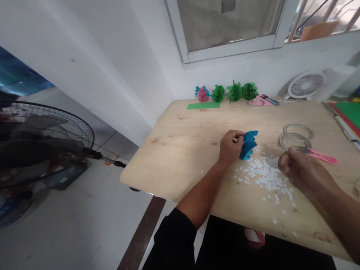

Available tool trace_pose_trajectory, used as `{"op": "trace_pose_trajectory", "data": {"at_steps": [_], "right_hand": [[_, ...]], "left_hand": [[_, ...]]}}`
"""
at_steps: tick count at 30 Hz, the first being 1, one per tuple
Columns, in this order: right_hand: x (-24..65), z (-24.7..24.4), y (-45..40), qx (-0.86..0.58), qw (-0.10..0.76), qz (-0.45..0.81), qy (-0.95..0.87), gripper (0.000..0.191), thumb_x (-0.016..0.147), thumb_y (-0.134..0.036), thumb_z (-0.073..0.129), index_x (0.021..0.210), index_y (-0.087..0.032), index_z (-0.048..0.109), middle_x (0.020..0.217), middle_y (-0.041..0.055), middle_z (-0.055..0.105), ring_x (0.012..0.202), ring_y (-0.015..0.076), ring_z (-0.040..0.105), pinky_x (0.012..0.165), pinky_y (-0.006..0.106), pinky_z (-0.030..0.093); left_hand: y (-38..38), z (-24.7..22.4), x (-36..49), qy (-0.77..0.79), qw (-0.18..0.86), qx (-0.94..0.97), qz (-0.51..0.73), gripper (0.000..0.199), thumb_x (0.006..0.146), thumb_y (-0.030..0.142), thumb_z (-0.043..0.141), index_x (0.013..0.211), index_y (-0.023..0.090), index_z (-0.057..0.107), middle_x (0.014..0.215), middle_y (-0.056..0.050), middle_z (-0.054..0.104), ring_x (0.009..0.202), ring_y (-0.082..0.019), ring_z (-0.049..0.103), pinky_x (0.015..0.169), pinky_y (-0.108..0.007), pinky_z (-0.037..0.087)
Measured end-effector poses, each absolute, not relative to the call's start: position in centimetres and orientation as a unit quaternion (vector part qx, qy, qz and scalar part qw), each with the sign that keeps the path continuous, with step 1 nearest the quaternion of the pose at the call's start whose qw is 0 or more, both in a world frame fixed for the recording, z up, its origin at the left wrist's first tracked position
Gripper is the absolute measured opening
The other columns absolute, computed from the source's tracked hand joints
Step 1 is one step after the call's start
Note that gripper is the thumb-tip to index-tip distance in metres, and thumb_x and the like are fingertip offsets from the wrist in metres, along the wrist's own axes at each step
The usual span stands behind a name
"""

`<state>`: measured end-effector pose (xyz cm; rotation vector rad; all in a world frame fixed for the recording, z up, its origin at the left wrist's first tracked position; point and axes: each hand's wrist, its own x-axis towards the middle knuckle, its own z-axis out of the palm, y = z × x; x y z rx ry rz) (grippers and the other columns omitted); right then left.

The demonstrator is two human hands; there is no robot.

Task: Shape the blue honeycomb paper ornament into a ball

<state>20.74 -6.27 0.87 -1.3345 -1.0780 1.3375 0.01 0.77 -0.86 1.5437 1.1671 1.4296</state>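
Observation:
A blue folded paper piece [248, 145] stands on the wooden table, pinched at its left side by the fingers of my left hand [232, 147]. Small white paper bits [266, 173] lie scattered just right of and below it. Over the right edge of these bits is my right hand [305, 168], its fingers curled together; anything between the fingertips is too small to make out. Pink-handled snips [323, 156] and two rings of silvery tape or wire [298, 131] lie beside and beyond my right hand.
Along the wall sit several green paper balls [235, 91], a pink and blue one [203, 93], a green strip [203, 105], blue-handled snips [270, 100] and a small white fan [306, 85]. Coloured sheets [350, 114] lie at the table's right; a large black fan [47, 142] stands left.

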Motion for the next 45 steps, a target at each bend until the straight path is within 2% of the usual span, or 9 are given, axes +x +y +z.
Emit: {"op": "trace_pose_trajectory", "data": {"at_steps": [8,18,23,25,28,32,37,41,45], "right_hand": [[20.9,0.4,-6.4,-0.569,0.421,0.526,-0.471,0.045,0.068,-0.064,0.079,0.078,-0.021,0.075,0.074,0.0051,0.068,0.072,0.0177,0.057,0.066,0.028,0.043],[21.2,-0.3,-6.8,-0.603,0.36,0.455,-0.548,0.064,0.075,-0.074,0.065,0.052,-0.02,0.043,0.049,-0.0047,0.036,0.049,0.0081,0.027,0.049,0.025,0.019],[21.3,-1.2,-6.3,-0.591,0.335,0.37,-0.633,0.056,0.068,-0.067,0.075,0.055,-0.022,0.044,0.05,-0.0039,0.042,0.048,0.0103,0.038,0.046,0.024,0.03],[21.4,-1.5,-6.1,-0.562,0.332,0.324,-0.685,0.049,0.073,-0.062,0.072,0.055,-0.022,0.049,0.063,0.0028,0.06,0.056,0.0149,0.054,0.052,0.027,0.044],[21.8,-1.6,-5.9,-0.506,0.315,0.255,-0.761,0.036,0.078,-0.053,0.067,0.06,-0.022,0.062,0.108,0.0139,0.074,0.092,0.028,0.07,0.076,0.038,0.056],[22.3,-1.7,-6.0,-0.437,0.296,0.198,-0.826,0.027,0.083,-0.043,0.062,0.1,-0.029,0.078,0.141,0.0098,0.064,0.131,0.0363,0.056,0.105,0.057,0.045],[22.2,-1.5,-5.9,-0.464,0.328,0.273,-0.777,0.04,0.091,-0.058,0.052,0.086,-0.029,0.079,0.1,0.0113,0.079,0.096,0.0305,0.072,0.09,0.047,0.054],[21.9,-0.6,-6.1,-0.546,0.321,0.402,-0.661,0.05,0.081,-0.071,0.06,0.088,-0.026,0.08,0.092,0.0103,0.08,0.083,0.0284,0.072,0.073,0.038,0.054],[21.5,0.6,-6.5,-0.567,0.372,0.466,-0.569,0.052,0.073,-0.073,0.07,0.075,-0.022,0.079,0.08,0.0093,0.078,0.081,0.0246,0.07,0.078,0.034,0.05]], "left_hand": [[0.8,-0.9,-0.2,0.466,0.367,0.59,0.547,0.018,0.084,0.011,0.057,0.089,0.019,0.073,0.093,-0.006,0.074,0.079,-0.015,0.067,0.072,-0.027,0.053],[1.2,-1.3,-0.6,0.477,0.377,0.574,0.549,0.018,0.084,0.014,0.057,0.091,0.02,0.073,0.094,-0.006,0.074,0.084,-0.016,0.068,0.074,-0.028,0.053],[1.3,-1.4,-0.8,0.485,0.386,0.565,0.545,0.018,0.084,0.015,0.058,0.092,0.019,0.074,0.095,-0.006,0.074,0.082,-0.016,0.067,0.072,-0.027,0.053],[1.3,-1.4,-0.8,0.486,0.387,0.566,0.542,0.019,0.084,0.015,0.058,0.094,0.019,0.074,0.096,-0.006,0.074,0.083,-0.015,0.067,0.073,-0.026,0.052],[1.3,-1.5,-0.9,0.485,0.384,0.571,0.539,0.02,0.085,0.016,0.057,0.095,0.019,0.074,0.098,-0.006,0.074,0.084,-0.015,0.067,0.073,-0.026,0.052],[1.2,-1.4,-0.9,0.487,0.378,0.576,0.537,0.02,0.086,0.017,0.057,0.096,0.018,0.074,0.099,-0.007,0.074,0.084,-0.015,0.067,0.073,-0.026,0.052],[1.2,-1.4,-0.9,0.484,0.376,0.579,0.538,0.02,0.086,0.017,0.057,0.096,0.019,0.074,0.098,-0.007,0.075,0.084,-0.015,0.067,0.074,-0.026,0.053],[1.3,-1.4,-0.8,0.483,0.379,0.576,0.539,0.019,0.086,0.016,0.057,0.096,0.018,0.074,0.097,-0.007,0.074,0.084,-0.015,0.068,0.073,-0.026,0.053],[1.3,-1.4,-0.8,0.484,0.384,0.572,0.54,0.018,0.085,0.016,0.058,0.094,0.018,0.073,0.095,-0.006,0.074,0.084,-0.016,0.068,0.074,-0.027,0.053]]}}
